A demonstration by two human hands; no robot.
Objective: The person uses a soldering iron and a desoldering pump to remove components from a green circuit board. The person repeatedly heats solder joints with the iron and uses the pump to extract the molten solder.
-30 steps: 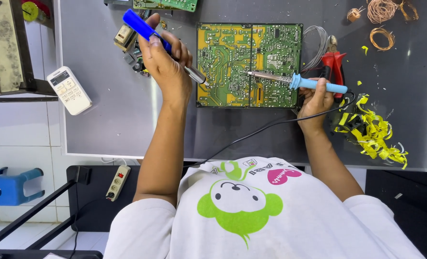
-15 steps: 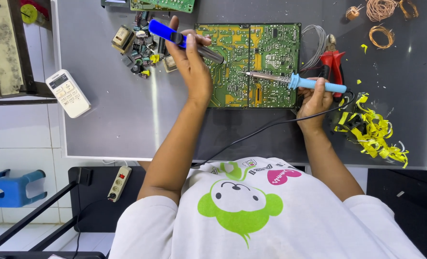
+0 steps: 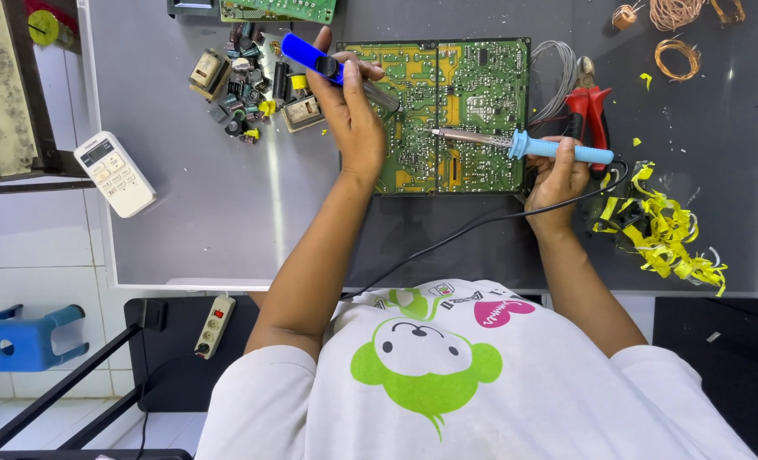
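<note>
A green circuit board [image 3: 468,94] lies solder-side up on the grey table [image 3: 225,221]. My left hand [image 3: 351,111] grips a blue desoldering pump [image 3: 315,58], whose clear tip rests over the board's left half. My right hand [image 3: 556,175] holds a soldering iron with a light-blue handle [image 3: 558,151]; its metal tip points left onto the middle of the board. The iron's black cord [image 3: 464,234] runs down toward my body.
A pile of loose electronic parts [image 3: 247,85] sits left of the board. Red-handled pliers [image 3: 592,106] and yellow tape scraps [image 3: 668,226] lie on the right, copper wire coils [image 3: 673,55] at the far right. A white remote [image 3: 115,173] rests at the table's left edge.
My left hand has carried the blue pump from the parts pile on the left to the board's left half. The right hand and iron have stayed almost still.
</note>
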